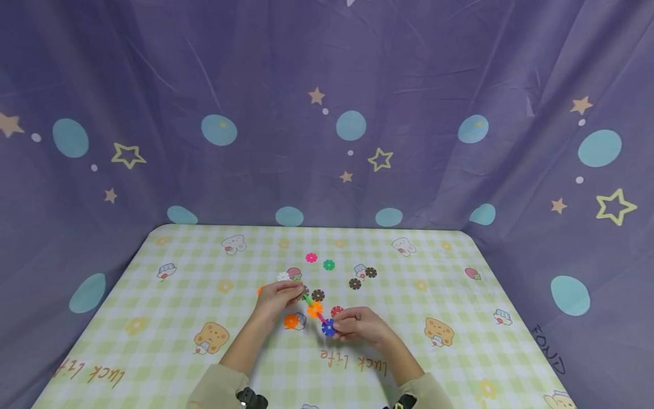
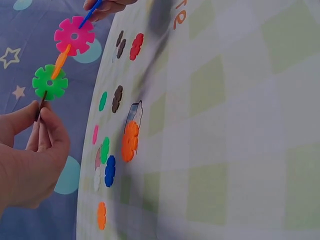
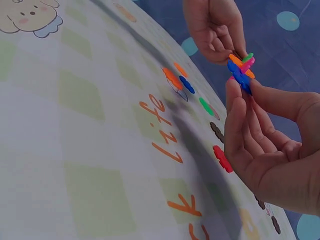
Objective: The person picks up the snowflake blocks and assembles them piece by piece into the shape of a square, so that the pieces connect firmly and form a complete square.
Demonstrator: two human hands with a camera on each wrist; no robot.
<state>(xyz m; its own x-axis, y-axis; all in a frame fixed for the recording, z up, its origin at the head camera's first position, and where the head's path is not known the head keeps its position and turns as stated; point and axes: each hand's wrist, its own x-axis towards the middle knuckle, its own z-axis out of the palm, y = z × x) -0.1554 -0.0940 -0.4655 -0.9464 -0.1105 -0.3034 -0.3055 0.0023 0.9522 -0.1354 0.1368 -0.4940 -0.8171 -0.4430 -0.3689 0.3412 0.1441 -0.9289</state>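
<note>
Left hand: thumb and fingers pinch brown disc. Right hand: same narrow pinch, on blue disc. Those are the ends of a chain, held clear above worktop, slanting far-left to near-right. Forearms angle inward, left reaching farther out. Left wrist view gives the order in between: green disc, orange disc, pink disc; right wrist view bunches them up. Both wrist views show a loose blue disc that head view doesn't. Sleeves show in head view only.
</note>
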